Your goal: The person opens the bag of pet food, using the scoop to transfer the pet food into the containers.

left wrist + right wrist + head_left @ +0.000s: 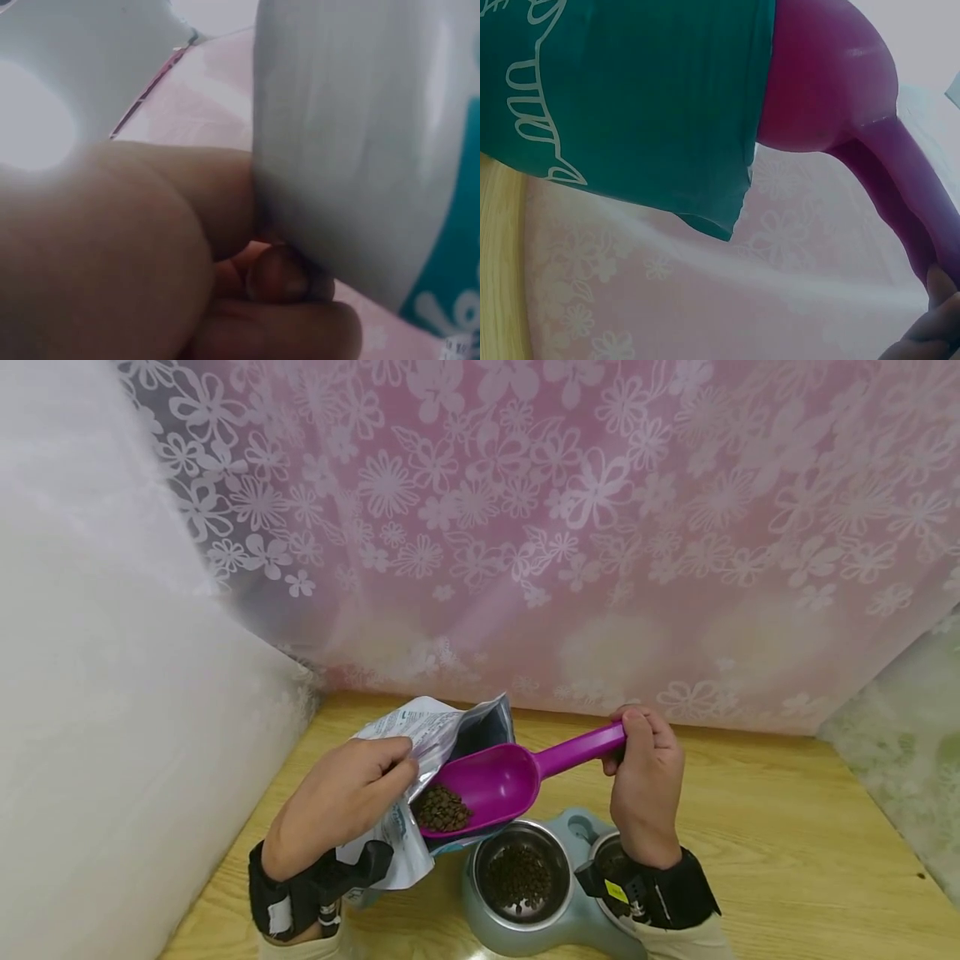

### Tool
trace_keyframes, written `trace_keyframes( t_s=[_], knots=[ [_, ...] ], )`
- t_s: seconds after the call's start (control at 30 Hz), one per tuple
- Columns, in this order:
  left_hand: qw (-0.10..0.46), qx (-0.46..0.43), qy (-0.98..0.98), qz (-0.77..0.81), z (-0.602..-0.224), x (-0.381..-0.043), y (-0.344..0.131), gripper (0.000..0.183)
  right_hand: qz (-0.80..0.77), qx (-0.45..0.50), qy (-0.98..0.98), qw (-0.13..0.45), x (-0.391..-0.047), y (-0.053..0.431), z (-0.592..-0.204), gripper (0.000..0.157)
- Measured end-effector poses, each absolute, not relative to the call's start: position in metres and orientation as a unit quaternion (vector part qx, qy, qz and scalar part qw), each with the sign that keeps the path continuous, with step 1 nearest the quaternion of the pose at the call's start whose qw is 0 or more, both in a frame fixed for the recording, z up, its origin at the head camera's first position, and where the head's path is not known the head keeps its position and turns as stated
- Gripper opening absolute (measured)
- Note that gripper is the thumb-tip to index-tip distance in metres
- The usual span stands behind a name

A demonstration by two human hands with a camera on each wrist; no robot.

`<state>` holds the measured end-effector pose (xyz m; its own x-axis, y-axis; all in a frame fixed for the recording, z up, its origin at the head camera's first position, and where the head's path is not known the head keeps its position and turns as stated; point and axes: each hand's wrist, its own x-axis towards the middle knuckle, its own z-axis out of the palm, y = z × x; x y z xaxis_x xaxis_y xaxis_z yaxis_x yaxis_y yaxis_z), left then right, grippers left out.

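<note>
Head view: kibble (442, 808) unseen from wrists; left fingers (386, 750) clamped on bag (411, 722), right fingers (639, 732) on scoop (498, 783)

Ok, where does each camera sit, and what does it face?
Head: worn on the head, facing forward and down at bag, purple scoop and bowls; left hand and right hand show.
Left wrist: worn there, facing the bag close up; left fingers show.
Right wrist: worn there, facing scoop and bag; right fingers show at lower right.
Head and right wrist share the scoop.
</note>
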<state>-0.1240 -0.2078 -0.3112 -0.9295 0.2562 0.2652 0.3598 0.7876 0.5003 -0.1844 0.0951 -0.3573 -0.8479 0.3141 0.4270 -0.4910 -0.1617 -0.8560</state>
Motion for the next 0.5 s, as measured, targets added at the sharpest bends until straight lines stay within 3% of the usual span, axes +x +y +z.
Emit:
trace_keyframes(
  t_s=[0.5],
  knots=[
    [0.094, -0.167, -0.941, -0.279, -0.3120, -0.1222, -0.2066, 0.038, 0.781, 0.061, -0.558, 0.275, -0.1845, 0.0983, -0.3554, 0.024]
  ],
)
